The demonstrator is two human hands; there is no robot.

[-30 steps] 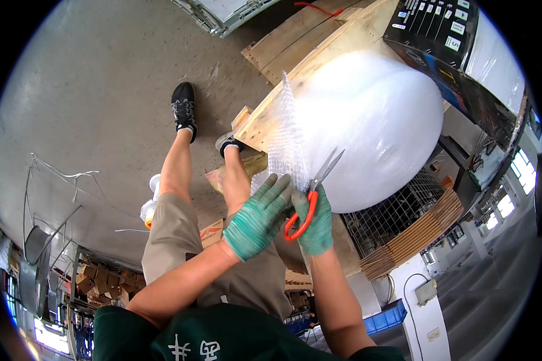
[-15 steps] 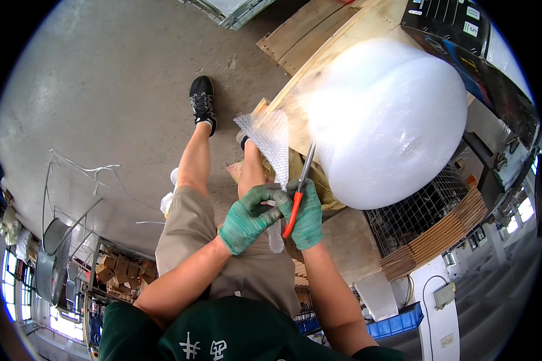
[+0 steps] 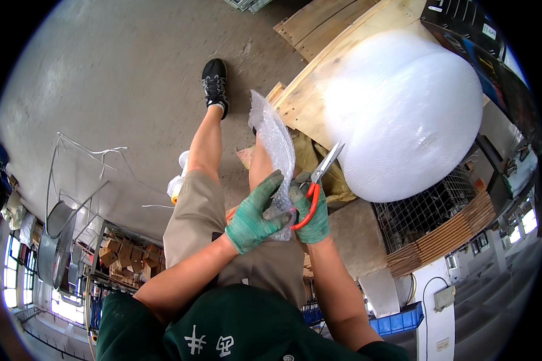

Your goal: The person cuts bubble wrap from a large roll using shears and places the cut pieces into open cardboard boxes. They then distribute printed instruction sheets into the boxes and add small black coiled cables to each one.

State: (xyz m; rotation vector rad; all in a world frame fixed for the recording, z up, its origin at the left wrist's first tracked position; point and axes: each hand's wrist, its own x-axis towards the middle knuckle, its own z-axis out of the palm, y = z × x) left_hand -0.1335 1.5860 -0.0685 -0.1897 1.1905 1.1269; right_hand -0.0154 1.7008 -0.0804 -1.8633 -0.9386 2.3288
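Observation:
My left hand [image 3: 254, 218], in a green-coated work glove, has its curved fingers and thumb at the lower part of a narrow piece of clear bubble wrap [image 3: 275, 141]. The piece stands up between my hands and bends to the left at its top. My right hand [image 3: 313, 219], gloved alike, grips a pair of scissors [image 3: 327, 163] with red handles. The blades point up and right, away from the piece, and look nearly closed. Right-hand fingertips rest close to the edge of the bubble wrap; whether they also pinch it is unclear.
A big roll of bubble wrap [image 3: 412, 120] lies on a wooden bench [image 3: 310, 99] at the right, beside a dark printed box [image 3: 473, 54]. Below it are a black wire basket [image 3: 427, 210] and stacked cardboard [image 3: 445, 234]. A metal frame [image 3: 57, 240] stands at left.
My hands have moved slightly apart, and the bubble wrap piece now stands taller and more open between them. The scissors have tilted further right. The whole view has shifted a little.

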